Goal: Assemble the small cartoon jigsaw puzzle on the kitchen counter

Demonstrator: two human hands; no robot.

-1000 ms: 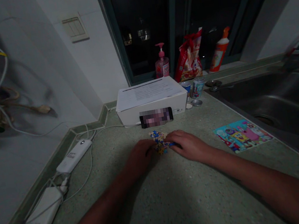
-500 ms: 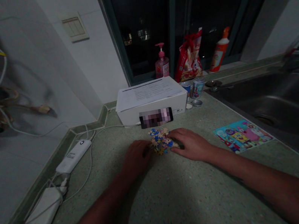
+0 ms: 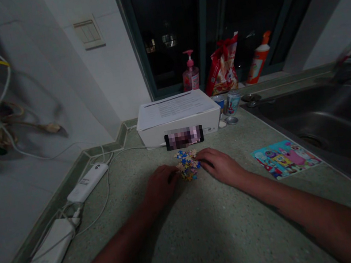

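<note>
A small heap of jigsaw puzzle pieces [image 3: 188,164], blue, yellow and bare-wood coloured, lies on the speckled green countertop [image 3: 193,236] between my hands. My left hand [image 3: 162,183] is curved at the heap's left edge, fingertips touching the pieces and a dark gap showing between thumb and fingers. On the other side, my right hand [image 3: 221,164] reaches in with bent fingers, tips at the upper right of the heap. Neither hand visibly lifts a piece. A bright cartoon picture sheet [image 3: 286,158] lies flat to the right, beside the sink.
Behind the heap, a phone [image 3: 184,137] with a blurred screen leans on a white box [image 3: 152,132]. Cans [image 3: 233,102] stand right of the box. A metal sink [image 3: 338,122] is at right. Power strips [image 3: 88,182] and cables run along the left wall.
My right hand has shifted slightly up, and its thumb has drawn away from the heap's lower right. The heap looks a little narrower. My left hand has barely moved.
</note>
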